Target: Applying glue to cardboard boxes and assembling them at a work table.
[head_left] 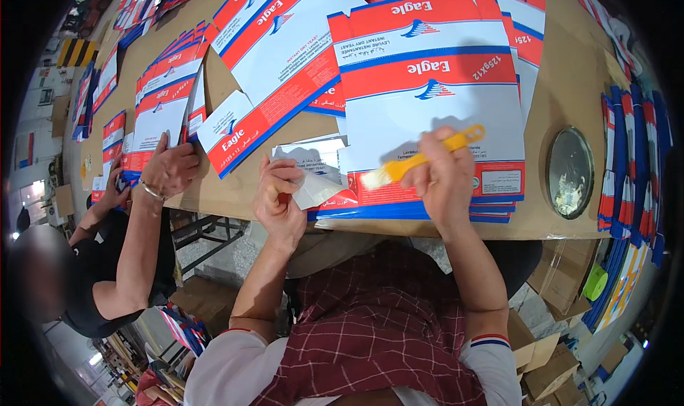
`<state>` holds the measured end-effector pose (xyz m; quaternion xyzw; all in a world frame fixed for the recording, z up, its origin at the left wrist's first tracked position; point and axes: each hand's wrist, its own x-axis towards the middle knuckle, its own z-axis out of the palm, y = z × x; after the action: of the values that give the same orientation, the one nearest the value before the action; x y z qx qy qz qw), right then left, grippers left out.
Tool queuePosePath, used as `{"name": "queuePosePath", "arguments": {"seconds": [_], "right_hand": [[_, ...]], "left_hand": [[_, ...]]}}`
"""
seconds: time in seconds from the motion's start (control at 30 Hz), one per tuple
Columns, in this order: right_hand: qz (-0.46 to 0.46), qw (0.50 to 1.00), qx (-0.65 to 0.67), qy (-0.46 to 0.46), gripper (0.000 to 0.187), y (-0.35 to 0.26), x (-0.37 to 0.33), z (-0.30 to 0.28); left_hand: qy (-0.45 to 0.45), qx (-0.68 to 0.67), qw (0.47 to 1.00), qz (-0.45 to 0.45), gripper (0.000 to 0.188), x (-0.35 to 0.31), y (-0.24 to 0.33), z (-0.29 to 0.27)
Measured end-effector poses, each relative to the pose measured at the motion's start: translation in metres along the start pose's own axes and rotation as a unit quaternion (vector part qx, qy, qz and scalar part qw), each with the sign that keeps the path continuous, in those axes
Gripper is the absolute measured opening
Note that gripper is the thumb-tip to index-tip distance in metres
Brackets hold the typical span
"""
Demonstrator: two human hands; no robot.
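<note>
In front of me lies a flat carton blank [463, 114], printed red, white and blue, on top of a pile of similar blanks. My left hand [281, 199] pinches its left flap [318, 191], lifted and curled so that the pale underside shows. My right hand [445, 181] grips a yellow-handled brush [467, 137]. Its pale, wide bristles point left and lie over the blank's lower left edge, just right of the raised flap. Whether the bristles touch the card I cannot tell.
A round metal dish [581, 153] with white paste [570, 196] stands at the right. More blanks [285, 46] lie scattered on the brown table, and folded stacks [627, 163] stand beyond its right end. A co-worker's hands [169, 167] handle cartons at the left. Cardboard boxes [548, 363] sit below right.
</note>
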<state>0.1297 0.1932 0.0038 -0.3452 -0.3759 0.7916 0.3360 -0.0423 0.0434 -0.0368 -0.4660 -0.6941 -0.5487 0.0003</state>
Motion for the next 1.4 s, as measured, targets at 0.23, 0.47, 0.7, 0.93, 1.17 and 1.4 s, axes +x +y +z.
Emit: {"name": "queuePosePath", "arguments": {"seconds": [0.23, 0.47, 0.7, 0.93, 1.17, 1.4], "right_hand": [[-0.081, 0.982, 0.169, 0.014, 0.012, 0.010, 0.008, -0.016], [-0.111, 0.980, 0.166, 0.008, 0.013, 0.011, 0.011, -0.013], [-0.086, 0.975, 0.203, 0.036, 0.017, 0.013, 0.017, -0.019], [-0.085, 0.975, 0.206, -0.002, 0.019, 0.009, 0.018, -0.019], [-0.109, 0.968, 0.224, -0.032, 0.020, 0.017, 0.018, -0.023], [-0.112, 0.968, 0.223, -0.011, 0.019, 0.013, 0.026, -0.027]], "left_hand": [[-0.039, 0.104, 0.992, 0.052, 0.024, 0.010, 0.017, 0.004], [-0.285, 0.185, 0.927, 0.158, 0.026, 0.022, 0.031, 0.006], [-0.339, 0.211, 0.898, 0.185, 0.027, 0.017, 0.035, 0.005], [-0.375, 0.116, 0.903, 0.175, 0.021, 0.010, 0.043, 0.002], [-0.252, -0.220, 0.916, -0.222, 0.036, 0.009, 0.023, -0.021], [-0.204, -0.096, 0.959, -0.170, 0.032, -0.020, 0.072, -0.062]]}}
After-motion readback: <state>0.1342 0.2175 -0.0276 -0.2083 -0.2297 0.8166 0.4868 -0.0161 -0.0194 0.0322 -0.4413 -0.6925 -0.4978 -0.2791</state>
